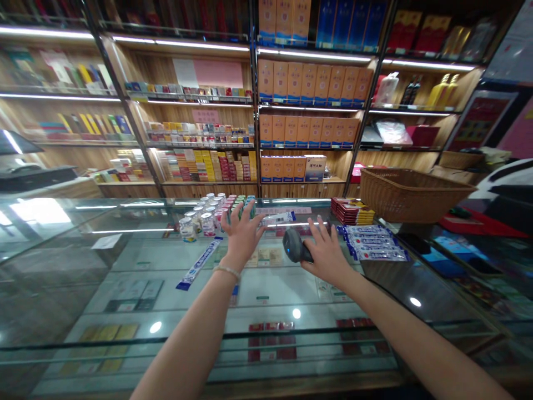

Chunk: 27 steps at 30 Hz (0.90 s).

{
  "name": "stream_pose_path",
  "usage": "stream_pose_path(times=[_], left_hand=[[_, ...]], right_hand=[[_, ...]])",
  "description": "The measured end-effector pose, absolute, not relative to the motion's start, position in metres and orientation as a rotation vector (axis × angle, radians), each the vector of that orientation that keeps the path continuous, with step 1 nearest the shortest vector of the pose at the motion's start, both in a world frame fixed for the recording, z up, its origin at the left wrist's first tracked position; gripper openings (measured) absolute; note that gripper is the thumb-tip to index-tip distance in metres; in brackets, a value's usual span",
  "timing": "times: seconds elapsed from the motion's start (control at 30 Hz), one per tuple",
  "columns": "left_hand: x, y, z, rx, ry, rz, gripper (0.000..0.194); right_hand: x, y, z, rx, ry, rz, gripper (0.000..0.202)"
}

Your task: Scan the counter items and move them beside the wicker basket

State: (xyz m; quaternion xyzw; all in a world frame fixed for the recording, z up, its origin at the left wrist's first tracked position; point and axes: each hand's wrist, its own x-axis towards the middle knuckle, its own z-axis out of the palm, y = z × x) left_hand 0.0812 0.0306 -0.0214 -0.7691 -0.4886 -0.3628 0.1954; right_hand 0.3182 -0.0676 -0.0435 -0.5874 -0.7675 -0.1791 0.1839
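Observation:
My left hand (244, 236), with a pale bracelet at the wrist, reaches over the glass counter with its fingers spread. Just beyond its thumb is a white-and-blue snack packet (280, 218) with a barcode; whether they touch I cannot tell. My right hand (327, 253) is also spread, its palm over the handle of a dark barcode scanner (293, 245). The scanner's head points left and shows a small blue light. A second long packet (200, 263) lies left of my left wrist. Several similar packets (375, 243) lie side by side to the right of my right hand.
Small jars and cans (207, 223) stand in rows behind my left hand. Red and yellow boxes (352, 211) are stacked near a wicker basket (412, 191) at the right. Phones lie on the right side. Stocked shelves (308, 108) line the wall behind the glass counter (158, 253).

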Motion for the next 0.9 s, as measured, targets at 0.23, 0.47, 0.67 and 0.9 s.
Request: stream_pose_path(times=[0.23, 0.47, 0.67, 0.9], left_hand=[[0.082, 0.027, -0.017, -2.173, -1.389, -1.009, 0.026], [0.083, 0.024, -0.013, -2.166, -1.383, -1.006, 0.024], [0.088, 0.02, -0.009, -2.179, -1.349, -1.028, 0.023], [0.094, 0.014, -0.005, -2.204, -1.291, -1.018, 0.025]], right_hand=[[0.313, -0.072, -0.044, -1.691, -2.282, -0.361, 0.037], [0.333, -0.065, -0.035, -1.637, -2.417, -0.122, 0.072], [0.345, -0.037, -0.001, -1.68, -2.118, -0.435, 0.062], [0.336, -0.02, -0.006, -1.506, -2.002, -0.735, 0.059]])
